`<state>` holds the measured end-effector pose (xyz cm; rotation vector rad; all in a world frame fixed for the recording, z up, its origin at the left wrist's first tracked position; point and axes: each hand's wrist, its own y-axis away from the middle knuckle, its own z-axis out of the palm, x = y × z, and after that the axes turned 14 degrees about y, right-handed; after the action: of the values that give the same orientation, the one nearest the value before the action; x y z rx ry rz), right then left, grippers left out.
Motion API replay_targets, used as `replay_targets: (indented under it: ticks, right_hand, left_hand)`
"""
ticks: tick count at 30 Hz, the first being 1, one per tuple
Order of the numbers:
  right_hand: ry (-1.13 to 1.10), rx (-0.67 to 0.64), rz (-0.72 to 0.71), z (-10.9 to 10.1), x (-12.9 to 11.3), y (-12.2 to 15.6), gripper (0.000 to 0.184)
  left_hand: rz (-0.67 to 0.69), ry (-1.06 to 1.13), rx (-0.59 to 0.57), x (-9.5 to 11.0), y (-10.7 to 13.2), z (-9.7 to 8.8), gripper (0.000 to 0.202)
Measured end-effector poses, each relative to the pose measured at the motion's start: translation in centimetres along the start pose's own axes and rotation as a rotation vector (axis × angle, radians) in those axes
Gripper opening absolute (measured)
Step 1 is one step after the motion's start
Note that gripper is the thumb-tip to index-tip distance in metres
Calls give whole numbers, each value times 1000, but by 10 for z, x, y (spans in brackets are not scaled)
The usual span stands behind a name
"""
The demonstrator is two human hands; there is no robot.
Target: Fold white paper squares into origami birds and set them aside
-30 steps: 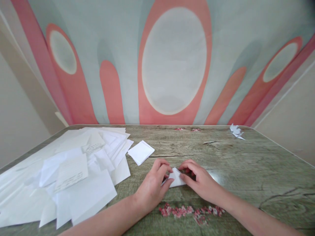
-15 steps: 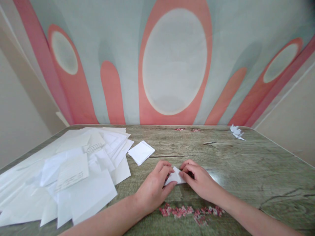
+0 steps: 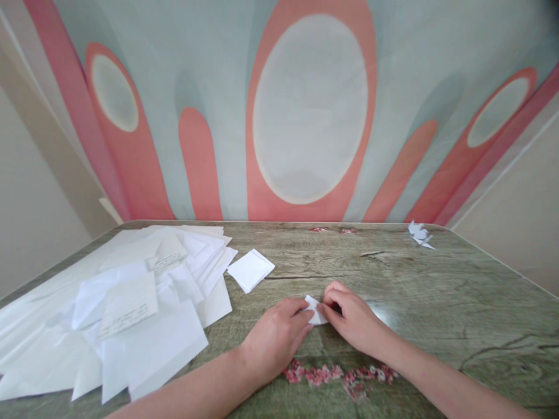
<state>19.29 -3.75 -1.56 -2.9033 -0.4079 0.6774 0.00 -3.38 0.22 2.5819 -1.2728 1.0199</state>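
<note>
Between my hands, low over the wooden-look table (image 3: 314, 262), is a small piece of folded white paper (image 3: 315, 314). My left hand (image 3: 279, 329) covers its left side, with the fingers closed over the paper. On the right, my right hand (image 3: 347, 311) pinches the other side between thumb and curled fingers. Part of the paper's peak and lower edge shows between the fingertips; its left part is hidden. Beyond my left hand lies a small stack of white paper squares (image 3: 251, 271).
A big spread pile of white paper (image 3: 161, 349) covers the table's left side, some sheets bearing printed lines. At the far right corner are small folded paper shapes (image 3: 421, 234). A patterned pink and grey-green backdrop (image 3: 227, 174) rises behind the table.
My left hand's fingers have flattened and shifted over the paper's left side, covering more of it. My right hand has barely moved.
</note>
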Motion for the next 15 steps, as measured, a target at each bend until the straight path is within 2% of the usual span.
replay_targets:
  ticks: [15]
  right_hand:
    - [167,-62,46,-4,-2,-4,20]
  left_hand:
    - [77,-104,13,-2,-2,-3,24]
